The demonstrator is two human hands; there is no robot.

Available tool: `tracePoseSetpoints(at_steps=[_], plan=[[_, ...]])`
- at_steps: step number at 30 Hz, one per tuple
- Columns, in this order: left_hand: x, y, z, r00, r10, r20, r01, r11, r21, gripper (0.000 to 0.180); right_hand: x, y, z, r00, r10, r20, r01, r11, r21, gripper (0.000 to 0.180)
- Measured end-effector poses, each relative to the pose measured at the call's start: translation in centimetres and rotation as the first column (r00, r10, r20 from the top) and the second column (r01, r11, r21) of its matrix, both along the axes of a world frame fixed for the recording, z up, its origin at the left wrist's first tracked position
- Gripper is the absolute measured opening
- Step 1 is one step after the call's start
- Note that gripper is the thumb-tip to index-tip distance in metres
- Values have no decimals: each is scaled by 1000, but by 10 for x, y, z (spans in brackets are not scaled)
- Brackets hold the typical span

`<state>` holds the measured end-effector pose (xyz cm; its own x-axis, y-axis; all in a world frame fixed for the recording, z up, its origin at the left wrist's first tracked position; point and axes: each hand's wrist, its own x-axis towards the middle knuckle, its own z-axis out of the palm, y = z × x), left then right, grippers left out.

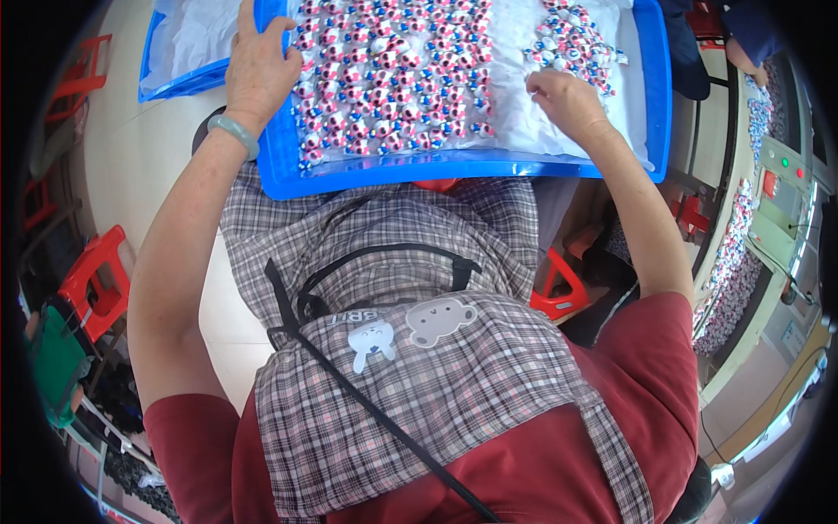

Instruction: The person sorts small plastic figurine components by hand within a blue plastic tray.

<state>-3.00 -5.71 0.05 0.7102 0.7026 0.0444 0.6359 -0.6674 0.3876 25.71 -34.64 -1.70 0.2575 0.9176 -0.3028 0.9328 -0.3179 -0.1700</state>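
A blue plastic tray (367, 181) lined with white paper (519, 113) lies across my lap. Small pink, white and blue figurines (401, 79) stand in rows over its left and middle part. A loose heap of the same figurines (572, 44) lies on the paper at the right. My left hand (262, 70), thumb and fingers apart, is at the tray's left rim and holds nothing that I can see. Just below the heap, my right hand (567, 103) has its fingers curled together over the paper; whatever is between the fingertips is hidden.
Another blue tray with white paper (188, 44) stands at the upper left. Red stools (96, 279) are at the left. At the right, a long bench carries many small figurines (738, 236) beside a control box with lit buttons (786, 170). Another person's hand (746, 65) reaches in there.
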Motion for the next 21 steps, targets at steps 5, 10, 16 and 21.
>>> tracePoseSetpoints(at_steps=[5,10,16,21], plan=[[-22,26,-57,270,14,963,646,738,-192,35,40,-10,7,971,-231,62,217,960,180,15],[-4,2,-6,1000,-18,15,17,999,35,35,14,-10,-14,992,-115,53,112,992,53,23],[-2,0,0,1000,-2,7,2,1000,4,35,24,-10,-47,946,228,230,-239,971,20,32],[-2,2,-2,1000,1,-21,-1,1000,27,34,22,-9,-45,962,197,190,-211,976,58,26]])
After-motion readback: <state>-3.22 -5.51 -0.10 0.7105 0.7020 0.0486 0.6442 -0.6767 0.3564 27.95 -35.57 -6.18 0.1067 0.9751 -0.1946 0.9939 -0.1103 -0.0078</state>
